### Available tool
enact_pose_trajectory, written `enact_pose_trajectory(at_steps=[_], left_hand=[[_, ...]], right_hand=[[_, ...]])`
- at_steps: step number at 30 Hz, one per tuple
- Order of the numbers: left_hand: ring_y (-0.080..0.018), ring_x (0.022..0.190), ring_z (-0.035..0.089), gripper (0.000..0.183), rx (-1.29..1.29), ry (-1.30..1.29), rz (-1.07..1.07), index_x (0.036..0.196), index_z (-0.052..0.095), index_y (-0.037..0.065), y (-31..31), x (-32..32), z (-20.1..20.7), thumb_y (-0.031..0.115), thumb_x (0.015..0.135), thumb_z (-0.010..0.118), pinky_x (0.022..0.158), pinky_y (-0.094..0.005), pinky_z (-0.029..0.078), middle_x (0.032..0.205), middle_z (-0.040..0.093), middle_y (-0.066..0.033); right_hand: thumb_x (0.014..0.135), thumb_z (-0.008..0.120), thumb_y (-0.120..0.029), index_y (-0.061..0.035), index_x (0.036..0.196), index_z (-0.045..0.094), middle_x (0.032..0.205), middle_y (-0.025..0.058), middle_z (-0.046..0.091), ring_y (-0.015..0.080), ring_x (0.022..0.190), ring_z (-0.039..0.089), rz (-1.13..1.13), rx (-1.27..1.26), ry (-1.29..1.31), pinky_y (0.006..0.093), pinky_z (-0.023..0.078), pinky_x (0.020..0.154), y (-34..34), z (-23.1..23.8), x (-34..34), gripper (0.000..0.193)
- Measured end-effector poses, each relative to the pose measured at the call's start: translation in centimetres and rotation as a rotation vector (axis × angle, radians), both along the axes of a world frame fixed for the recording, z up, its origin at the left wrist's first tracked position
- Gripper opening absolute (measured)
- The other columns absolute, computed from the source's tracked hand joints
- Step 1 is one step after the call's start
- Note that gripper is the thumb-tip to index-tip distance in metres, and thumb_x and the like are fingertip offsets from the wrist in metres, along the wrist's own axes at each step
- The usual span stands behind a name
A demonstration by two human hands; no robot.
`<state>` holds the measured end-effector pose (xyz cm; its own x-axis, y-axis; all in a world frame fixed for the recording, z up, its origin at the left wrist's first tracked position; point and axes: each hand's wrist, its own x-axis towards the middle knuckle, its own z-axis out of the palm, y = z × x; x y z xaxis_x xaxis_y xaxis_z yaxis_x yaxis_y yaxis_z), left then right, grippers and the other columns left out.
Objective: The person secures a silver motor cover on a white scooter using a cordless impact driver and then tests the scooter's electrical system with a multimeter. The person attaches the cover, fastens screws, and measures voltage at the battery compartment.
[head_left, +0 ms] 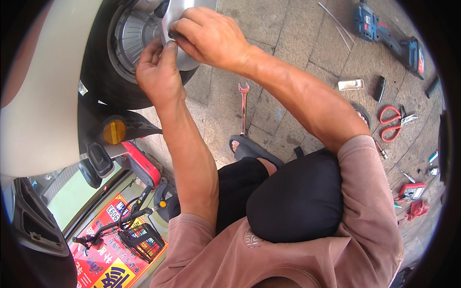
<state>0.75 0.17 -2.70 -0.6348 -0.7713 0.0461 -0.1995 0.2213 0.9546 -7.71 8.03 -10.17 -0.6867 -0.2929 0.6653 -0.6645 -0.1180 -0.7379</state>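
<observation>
At the top left, both hands meet at a smooth silver panel point(178, 8) beside a wheel. My left hand point(161, 74) is closed on the panel's lower edge, the thumb in front and the fingers partly hidden behind it. My right hand point(213, 38) is bent over the panel's face, thumb and fingers pinched at a small dark piece point(171, 34), too small to tell its kind. Just left of my hands is the finned grey hub point(135, 45) of the wheel, inside a black tyre point(98, 72). The panel covers part of the hub and tyre.
A combination wrench point(244, 108) lies on the paving by my foot. To the right are a cordless power tool point(384, 33), red-handled scissors point(391, 122), a black cylinder point(380, 89) and a red meter point(412, 191). A pale vehicle body point(43, 96) and an orange reflector point(114, 131) stand left.
</observation>
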Motion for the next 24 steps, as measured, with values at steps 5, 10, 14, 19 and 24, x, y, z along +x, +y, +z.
enact_pose_trajectory(at_steps=[5,10,14,19,24], left_hand=[[-0.016,0.086,0.063,0.024,-0.015,-0.014,0.006,0.105,0.057,-0.01,0.16,0.03,0.09,-0.004,0.083,0.064,0.08,-0.0255,0.049,0.098,0.066,-0.015],[-0.0159,0.085,0.063,0.024,-0.04,-0.007,0.015,0.105,0.057,-0.01,0.27,0.0,-0.05,-0.004,0.083,0.064,0.08,-0.0252,0.049,0.098,0.066,-0.0147],[-0.0159,0.086,0.063,0.023,-0.03,-0.016,-0.006,0.105,0.057,-0.01,0.11,0.11,0.04,-0.004,0.083,0.064,0.08,-0.0254,0.049,0.098,0.066,-0.0143],[-0.0155,0.087,0.063,0.022,-0.045,-0.006,-0.015,0.105,0.057,-0.009,0.11,0.22,-0.1,-0.004,0.084,0.063,0.08,-0.0254,0.049,0.099,0.065,-0.0136],[-0.0156,0.087,0.062,0.023,-0.024,0.017,-0.016,0.105,0.057,-0.009,0.15,0.17,-0.16,-0.004,0.084,0.063,0.08,-0.0257,0.049,0.098,0.065,-0.0135]], right_hand=[[0.076,0.071,-0.02,-0.0098,0.089,0.061,0.084,0.0077,0.058,0.029,0.078,0.06,-0.039,0.064,-0.07,0.0389,0.051,0.064,0.21,0.17,0.51,0.019],[0.076,0.07,-0.02,-0.0091,0.087,0.06,0.083,0.0087,0.057,0.0303,0.076,0.06,-0.012,0.012,-0.094,0.04,0.051,0.063,0.38,0.45,0.33,0.018],[0.077,0.069,-0.02,-0.0086,0.088,0.059,0.083,0.0089,0.057,0.0309,0.077,0.06,0.004,0.04,-0.12,0.0411,0.051,0.065,0.28,0.45,0.39,0.018],[0.077,0.068,-0.022,-0.0094,0.088,0.06,0.084,0.0071,0.058,0.0297,0.082,0.06,0.005,0.063,-0.138,0.0422,0.052,0.067,0.45,0.41,0.64,0.018],[0.077,0.068,-0.023,-0.0097,0.09,0.061,0.084,0.0071,0.058,0.0294,0.085,0.061,0.032,0.068,-0.105,0.0428,0.053,0.067,0.3,0.68,0.21,0.02]])
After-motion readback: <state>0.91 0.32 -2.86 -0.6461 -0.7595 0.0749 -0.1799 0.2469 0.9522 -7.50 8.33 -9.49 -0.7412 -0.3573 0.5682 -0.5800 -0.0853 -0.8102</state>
